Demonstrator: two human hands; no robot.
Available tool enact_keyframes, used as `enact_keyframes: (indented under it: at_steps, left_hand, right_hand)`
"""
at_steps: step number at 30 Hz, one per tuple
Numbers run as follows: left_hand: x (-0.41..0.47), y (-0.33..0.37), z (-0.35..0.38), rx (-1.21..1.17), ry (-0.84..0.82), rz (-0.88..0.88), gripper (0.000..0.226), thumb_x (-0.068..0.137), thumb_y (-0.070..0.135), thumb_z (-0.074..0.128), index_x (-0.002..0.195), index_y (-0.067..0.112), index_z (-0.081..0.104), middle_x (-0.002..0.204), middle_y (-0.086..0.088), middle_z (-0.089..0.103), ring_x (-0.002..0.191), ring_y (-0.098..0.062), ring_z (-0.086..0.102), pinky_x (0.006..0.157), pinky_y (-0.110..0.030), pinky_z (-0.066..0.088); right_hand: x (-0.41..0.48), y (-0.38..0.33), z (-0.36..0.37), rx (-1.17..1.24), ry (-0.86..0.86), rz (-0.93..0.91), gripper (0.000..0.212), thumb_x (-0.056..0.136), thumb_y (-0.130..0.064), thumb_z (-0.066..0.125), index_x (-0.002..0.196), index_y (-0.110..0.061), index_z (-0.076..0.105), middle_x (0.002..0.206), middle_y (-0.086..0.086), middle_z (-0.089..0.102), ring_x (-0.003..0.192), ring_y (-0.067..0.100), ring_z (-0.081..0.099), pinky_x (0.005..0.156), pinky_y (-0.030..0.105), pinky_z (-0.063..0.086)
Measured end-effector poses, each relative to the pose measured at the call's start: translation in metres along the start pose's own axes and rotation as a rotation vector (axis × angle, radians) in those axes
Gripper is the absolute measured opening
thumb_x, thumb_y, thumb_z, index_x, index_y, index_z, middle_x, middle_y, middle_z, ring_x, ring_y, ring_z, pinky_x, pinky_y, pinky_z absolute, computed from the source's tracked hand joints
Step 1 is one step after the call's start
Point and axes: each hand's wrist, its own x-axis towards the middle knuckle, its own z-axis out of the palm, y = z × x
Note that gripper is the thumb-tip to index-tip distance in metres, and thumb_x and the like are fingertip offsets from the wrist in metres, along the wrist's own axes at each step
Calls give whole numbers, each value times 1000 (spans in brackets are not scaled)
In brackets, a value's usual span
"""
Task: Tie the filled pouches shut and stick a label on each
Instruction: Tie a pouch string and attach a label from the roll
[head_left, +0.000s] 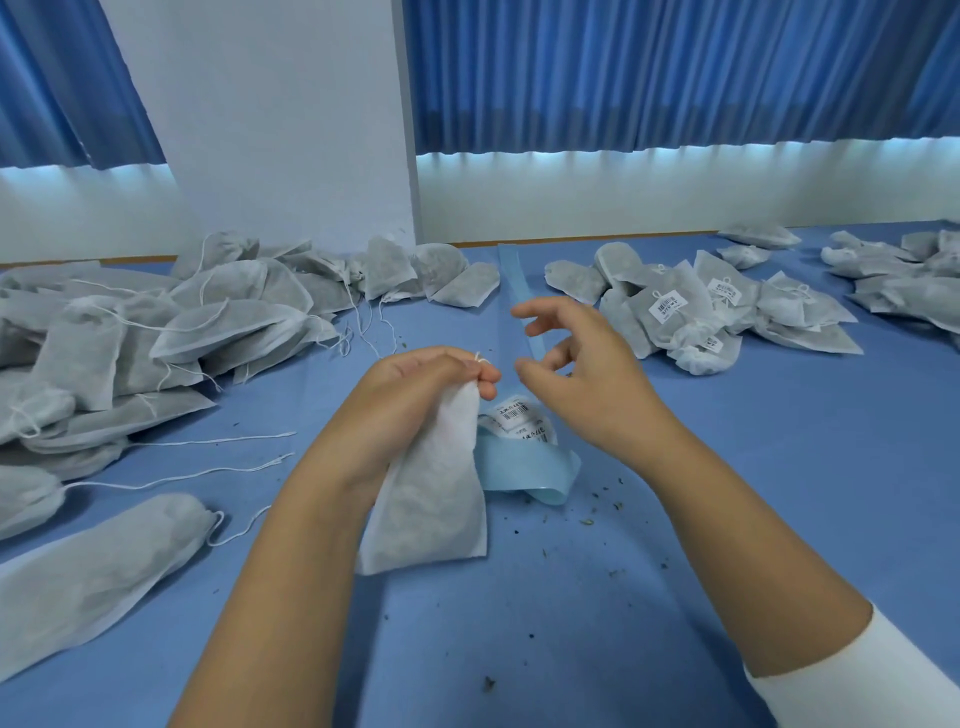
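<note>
From my remote seat I see the left hand (415, 387) gripping a filled pouch (431, 504) by its gathered neck, fingers and thumb curled tight round the bunched white fabric. The grey body of the pouch hangs below the fist, and its lower edge reaches down to the blue table (701, 545). A small loop of white string (480, 358) pokes out above the fingertips. The right hand (582, 374) hovers just beside the left with its fingers loosely curled and spread. The thumb stands apart from them, and I can make out nothing in its grasp. Under and between the hands lies the label strip (524, 467), a pale blue backing ribbon folded over on itself. White barcode labels (514, 415) sit on it just right of the pouch's neck, and a straight length of the ribbon runs away toward the far edge of the table. To the left is a big heap of unlabelled pouches (156, 322) with loose strings trailing across the table. One long pouch (93, 571) lies apart near the lower left corner. To the right, past the right hand, sits a smaller pile of labelled pouches (680, 312), each with a white sticker showing, and more pouches (893, 270) lie farther off at the right edge. Dark crumbs (587, 519) of the filling are scattered on the table near the ribbon. A white sleeve (883, 675) covers the right upper forearm. Blue curtains (675, 67) and a white pillar (275, 119) stand behind the table.
</note>
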Motion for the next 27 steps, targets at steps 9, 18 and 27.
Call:
enact_keyframes:
  at_steps: [9,18,27]
  left_hand:
    - [1,1,-1,-96,12,37,32,93,11,55,67,18,72,76,4,72,74,0,66,66,-7,47]
    - [4,-3,1,-94,-14,59,23,92,8,58,74,16,71,78,1,74,79,-2,68,71,-7,47]
    - [9,-11,6,80,134,45,16,86,18,69,71,18,74,74,8,68,69,4,56,62,-3,40]
  right_hand:
    - [-5,-13,1,515,-202,84,21,86,-1,68,93,-15,56,82,-1,72,74,12,65,54,21,48]
    - [-6,-13,5,477,-199,54,19,90,4,59,86,-14,52,78,-1,63,71,10,62,61,23,51]
    - [-2,-8,8,695,-179,181,19,91,5,50,85,-13,52,70,-6,60,69,9,60,61,19,49]
